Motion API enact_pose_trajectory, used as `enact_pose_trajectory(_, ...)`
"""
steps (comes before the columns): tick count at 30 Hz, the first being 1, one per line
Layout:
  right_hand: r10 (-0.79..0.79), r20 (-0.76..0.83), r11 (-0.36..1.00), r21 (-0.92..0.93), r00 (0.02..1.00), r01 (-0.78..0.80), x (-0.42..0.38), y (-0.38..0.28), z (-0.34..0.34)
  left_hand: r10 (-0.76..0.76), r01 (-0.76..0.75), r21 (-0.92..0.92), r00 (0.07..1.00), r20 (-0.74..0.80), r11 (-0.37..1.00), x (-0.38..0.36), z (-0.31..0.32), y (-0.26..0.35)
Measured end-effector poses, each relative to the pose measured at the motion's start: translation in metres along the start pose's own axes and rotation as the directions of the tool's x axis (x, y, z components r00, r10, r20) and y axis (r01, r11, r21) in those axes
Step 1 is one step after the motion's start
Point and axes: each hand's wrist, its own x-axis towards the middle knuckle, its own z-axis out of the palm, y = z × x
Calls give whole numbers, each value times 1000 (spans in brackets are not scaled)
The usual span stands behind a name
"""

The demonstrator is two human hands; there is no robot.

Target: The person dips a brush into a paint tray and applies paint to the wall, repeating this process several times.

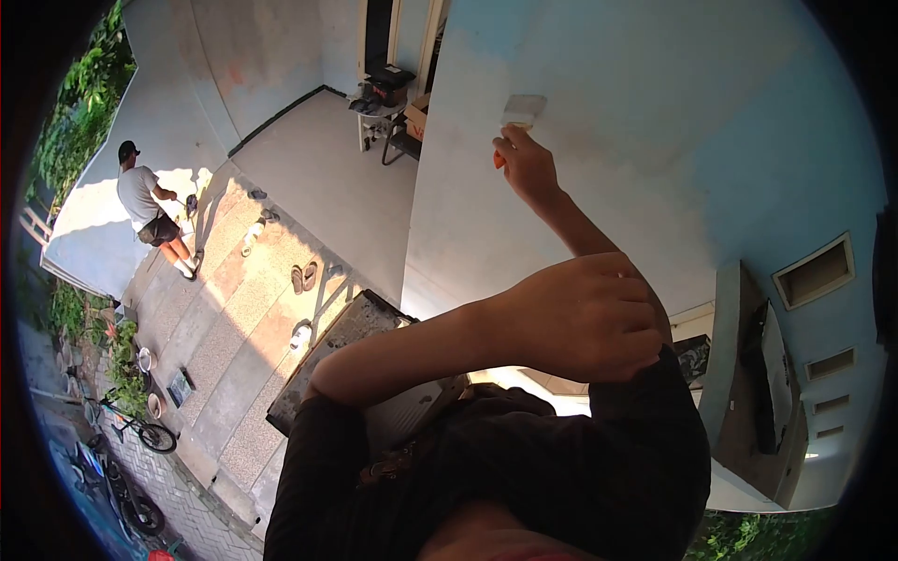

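My right hand [528, 168] reaches up to the pale blue wall [599, 178]. It is closed round the orange handle of a wide, flat grey tool [525, 109], which looks like a putty knife; its broad end lies against the wall. Whitish patches cover the blue around it. My left hand [594, 318] is a fist, held across in front of my right forearm near the elbow. Its curled fingers hide the palm, so I cannot make out what is in it.
A scuffed grey surface [351, 327] stands below my left arm. Sandals [304, 277] lie on the tiled floor. A person [145, 196] in a grey shirt stands at the far left wall. Bicycles [131, 425] and plants [122, 365] are lower left; a cluttered table [379, 107] is beyond the wall.
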Motion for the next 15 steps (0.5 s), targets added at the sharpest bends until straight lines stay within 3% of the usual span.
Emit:
enact_pose_trajectory(1,-4,0,1000,8,1000,4,-3,-5,4,-1,1,-11,1000,13,1000,-1,-1,-1)
enact_pose_trajectory(3,133,279,968,171,951,-185,-4,-17,5,-11,12,-21,1000,27,1000,-3,1,-3)
enact_pose_trajectory(4,131,283,967,176,950,-185,3,-14,5,-17,17,-17,1000,14,1000,-5,5,-5)
enact_pose_trajectory(6,172,221,960,182,960,-214,42,1,-10,-26,26,-12,1000,-1,1000,-9,7,-7)
enact_pose_trajectory(10,65,-115,993,107,991,-52,141,48,-76,-38,37,9,997,71,999,-11,3,-11)
enact_pose_trajectory(12,41,-150,992,-115,988,-58,176,74,-103,-47,47,11,997,66,999,-10,-1,-15)
enact_pose_trajectory(15,-6,-298,1000,-6,955,4,210,38,-151,-83,81,32,995,60,996,-10,-9,-22)
